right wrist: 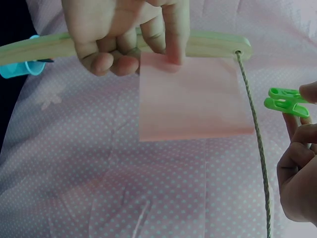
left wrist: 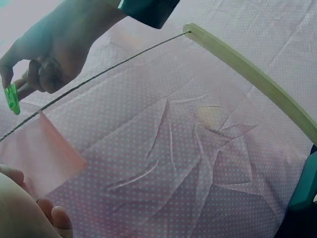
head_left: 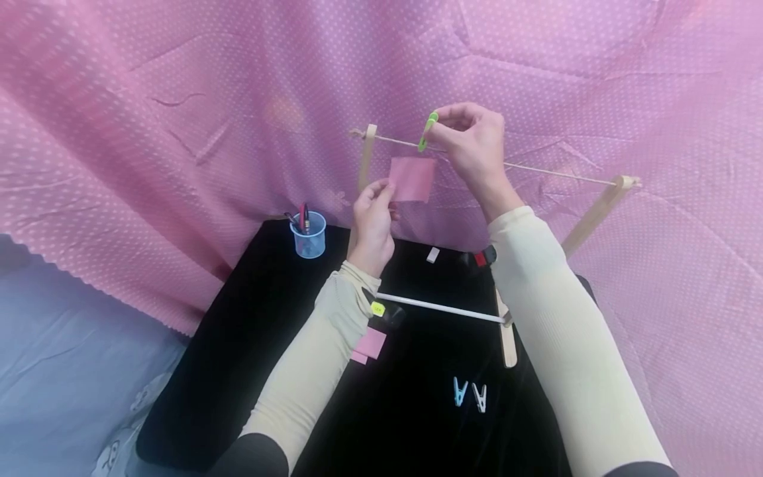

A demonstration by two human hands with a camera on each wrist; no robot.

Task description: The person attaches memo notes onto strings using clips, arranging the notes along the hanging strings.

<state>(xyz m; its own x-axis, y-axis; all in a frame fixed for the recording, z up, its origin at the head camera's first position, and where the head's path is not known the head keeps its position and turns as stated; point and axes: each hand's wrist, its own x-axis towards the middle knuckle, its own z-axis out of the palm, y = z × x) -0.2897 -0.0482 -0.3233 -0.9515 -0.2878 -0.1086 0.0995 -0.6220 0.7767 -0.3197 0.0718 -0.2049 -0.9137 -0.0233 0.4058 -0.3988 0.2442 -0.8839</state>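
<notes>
Between its thumb and fingers, my left hand (head_left: 374, 222) pinches a pink sticky note (head_left: 412, 179) by its lower left edge. The note hangs just below a thin string (head_left: 560, 173) stretched between two wooden posts. My right hand (head_left: 473, 136) pinches a green clothespin (head_left: 428, 131) above the note, by the string. In the right wrist view the clothespin (right wrist: 286, 101) is beside the string, apart from the note (right wrist: 193, 99). The left wrist view shows the note's corner close to the string (left wrist: 114, 67); whether they touch I cannot tell.
A blue mesh cup (head_left: 308, 238) with pens stands at the back left of the black table (head_left: 238, 344). A blue clothespin (head_left: 459, 391) and a white clothespin (head_left: 479, 397) lie in front. Pink notes (head_left: 371, 343) lie under my left forearm. A white rod (head_left: 441, 307) crosses between the posts' bases.
</notes>
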